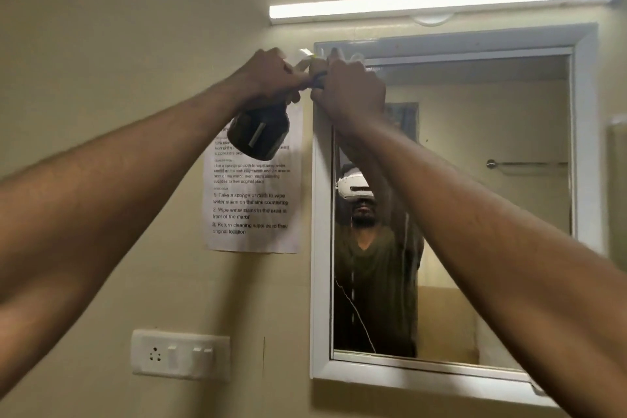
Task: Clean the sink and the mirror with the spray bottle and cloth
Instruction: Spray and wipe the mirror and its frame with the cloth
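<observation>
A: Beige wall, mirror (475,180) at right. Bottle?

B: Spray bottle (259,132) raised at mirror's top-left corner, left hand (271,75) clamped on its neck. Rigid plastic, prob. light (slippery if wet).

A: Right hand (349,88)?

B: Curled shut at the nozzle; arms stretched overhead. Cloth unseen.

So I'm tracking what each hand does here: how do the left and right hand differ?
The left hand grips the dark spray bottle by its neck; the right hand closes around the sprayer head. The left sits before the wall, the right over the mirror frame's corner. Both are raised high, fists closed.
</observation>
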